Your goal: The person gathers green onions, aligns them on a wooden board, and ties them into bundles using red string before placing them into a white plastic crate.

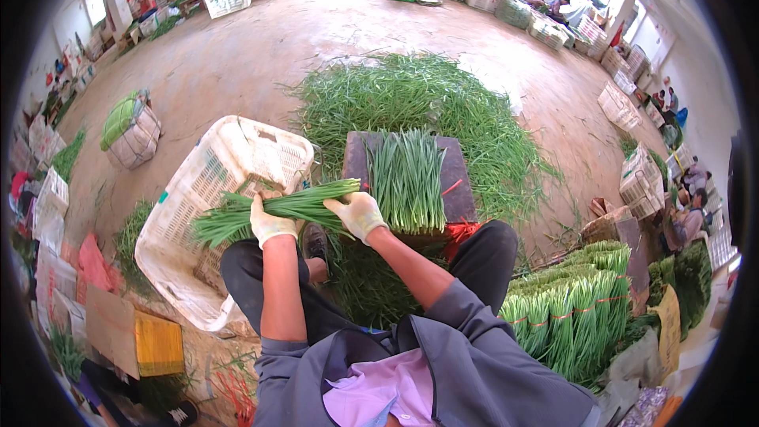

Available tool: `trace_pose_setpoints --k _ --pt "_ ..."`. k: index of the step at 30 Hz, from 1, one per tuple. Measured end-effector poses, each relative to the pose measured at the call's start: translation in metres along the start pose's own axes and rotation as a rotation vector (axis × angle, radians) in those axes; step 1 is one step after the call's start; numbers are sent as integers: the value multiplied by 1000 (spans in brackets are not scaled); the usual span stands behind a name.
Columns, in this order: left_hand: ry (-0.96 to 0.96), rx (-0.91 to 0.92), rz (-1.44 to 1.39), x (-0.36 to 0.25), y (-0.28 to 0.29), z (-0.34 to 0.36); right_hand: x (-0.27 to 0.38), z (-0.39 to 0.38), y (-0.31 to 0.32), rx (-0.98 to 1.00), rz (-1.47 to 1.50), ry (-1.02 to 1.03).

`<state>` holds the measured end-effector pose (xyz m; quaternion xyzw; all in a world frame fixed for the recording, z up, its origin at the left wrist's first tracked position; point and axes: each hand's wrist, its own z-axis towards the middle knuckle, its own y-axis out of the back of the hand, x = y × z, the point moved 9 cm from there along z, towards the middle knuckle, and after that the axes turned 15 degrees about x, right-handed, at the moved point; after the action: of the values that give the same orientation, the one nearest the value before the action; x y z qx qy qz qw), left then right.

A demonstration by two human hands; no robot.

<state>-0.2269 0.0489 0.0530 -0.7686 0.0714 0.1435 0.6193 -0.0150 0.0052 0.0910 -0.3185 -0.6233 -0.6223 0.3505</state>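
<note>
Gloved fingers [343, 209] around leafy bundle [310, 204]

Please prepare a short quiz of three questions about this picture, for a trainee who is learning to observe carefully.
1. What does the left hand hold?
2. True or false: the large white crate stands to the right of the dark bench.
3. What lies on the dark bench?
A) a folded cardboard sheet
B) a row of green stalks
C) a yellow box

Key:
1. A bunch of long green leaves.
2. False; the large white crate is to its left.
3. B, a row of green stalks.
</note>
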Motion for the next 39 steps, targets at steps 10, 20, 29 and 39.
trace_pose_setpoints --k 10,20,29,39 --pt "-92 96 -118 -62 32 29 -81 -36 72 -102 490 -222" --pt "-55 143 -113 -42 15 29 61 -47 56 -68 -89 326" --pt "9 159 -104 -33 46 55 79 -43 33 -150 -65 400" --pt "-11 204 -162 -11 15 25 65 -58 30 -291 -16 420"
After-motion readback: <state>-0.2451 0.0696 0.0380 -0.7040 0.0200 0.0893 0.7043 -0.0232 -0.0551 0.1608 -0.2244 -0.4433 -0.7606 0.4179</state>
